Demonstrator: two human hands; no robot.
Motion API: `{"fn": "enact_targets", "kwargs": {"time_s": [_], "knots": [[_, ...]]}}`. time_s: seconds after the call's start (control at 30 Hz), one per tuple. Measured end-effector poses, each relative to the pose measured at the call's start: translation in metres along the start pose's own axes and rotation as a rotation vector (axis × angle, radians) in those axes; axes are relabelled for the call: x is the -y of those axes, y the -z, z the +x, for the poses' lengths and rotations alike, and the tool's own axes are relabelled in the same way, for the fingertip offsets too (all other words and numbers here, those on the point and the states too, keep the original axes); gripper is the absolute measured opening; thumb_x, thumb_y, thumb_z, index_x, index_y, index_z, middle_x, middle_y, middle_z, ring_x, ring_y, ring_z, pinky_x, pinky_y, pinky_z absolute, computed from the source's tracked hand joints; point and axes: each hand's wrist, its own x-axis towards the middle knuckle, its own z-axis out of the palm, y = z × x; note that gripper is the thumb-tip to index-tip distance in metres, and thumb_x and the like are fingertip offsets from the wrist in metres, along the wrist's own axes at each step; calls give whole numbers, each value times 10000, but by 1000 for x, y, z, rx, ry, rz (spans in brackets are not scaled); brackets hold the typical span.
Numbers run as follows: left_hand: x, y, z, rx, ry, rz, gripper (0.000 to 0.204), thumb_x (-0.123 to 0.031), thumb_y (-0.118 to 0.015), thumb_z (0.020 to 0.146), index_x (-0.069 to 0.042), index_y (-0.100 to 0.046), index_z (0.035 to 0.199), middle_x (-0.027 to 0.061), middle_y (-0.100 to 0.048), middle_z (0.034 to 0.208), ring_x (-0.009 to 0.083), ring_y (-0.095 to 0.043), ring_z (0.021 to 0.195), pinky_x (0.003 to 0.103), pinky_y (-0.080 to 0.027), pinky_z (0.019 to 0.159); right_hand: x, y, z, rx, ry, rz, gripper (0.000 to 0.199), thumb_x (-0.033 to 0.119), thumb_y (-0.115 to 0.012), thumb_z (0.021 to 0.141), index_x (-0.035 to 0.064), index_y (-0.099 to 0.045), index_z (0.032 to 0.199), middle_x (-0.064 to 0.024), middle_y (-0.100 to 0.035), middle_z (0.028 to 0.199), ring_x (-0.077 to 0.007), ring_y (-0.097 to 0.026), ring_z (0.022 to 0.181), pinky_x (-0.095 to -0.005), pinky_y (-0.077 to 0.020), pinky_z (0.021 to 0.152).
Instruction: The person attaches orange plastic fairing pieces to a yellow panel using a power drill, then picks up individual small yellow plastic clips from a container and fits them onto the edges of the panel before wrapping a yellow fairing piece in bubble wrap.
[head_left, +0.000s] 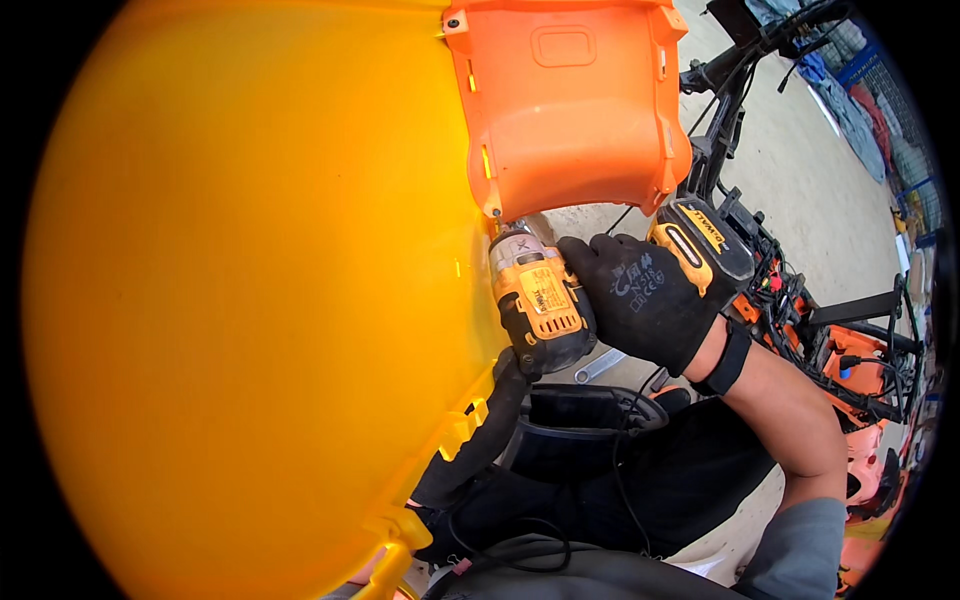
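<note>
Background: pale concrete floor (790,150) right of the yellow panel (250,300). An orange panel (570,110) adjoins the yellow panel's upper right edge; power driver (545,300) beside that edge, lower down. Gloved right hand (640,295): fingers wrapped around driver handle. Gloved left hand (485,430): at yellow panel's lower right edge, partly hidden; cannot tell finger state.

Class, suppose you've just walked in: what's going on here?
A person's gloved right hand grips a drill, its nose at the near-left corner of an orange panel, where it meets a yellow panel. The left hand is at the yellow panel's edge, partly hidden. A wrench lies beyond the drill.
</note>
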Motion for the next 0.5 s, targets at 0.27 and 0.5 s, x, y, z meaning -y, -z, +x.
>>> {"fn": "enact_targets", "kwargs": {"time_s": [0.27,0.5], "knots": [[4,4,3,11,42,-3,285,-167,-452,1032,-33,-538,1269,71,-654,1050,134,-621,883,275,-516,794,0,0,1,54,-17,19,295,87,-612,794,-4,-626,1074,-128,-646,789,-258,-659,756,-358,-537,646],[-8,1,-4,0,19,-4,286,-174,-453,1033,-33,-540,1266,72,-654,1049,133,-621,883,277,-516,792,0,-2,2,33,-11,-8,292,80,-609,792,-6,-623,1071,-135,-649,793,-266,-659,768,-364,-537,654]]}}
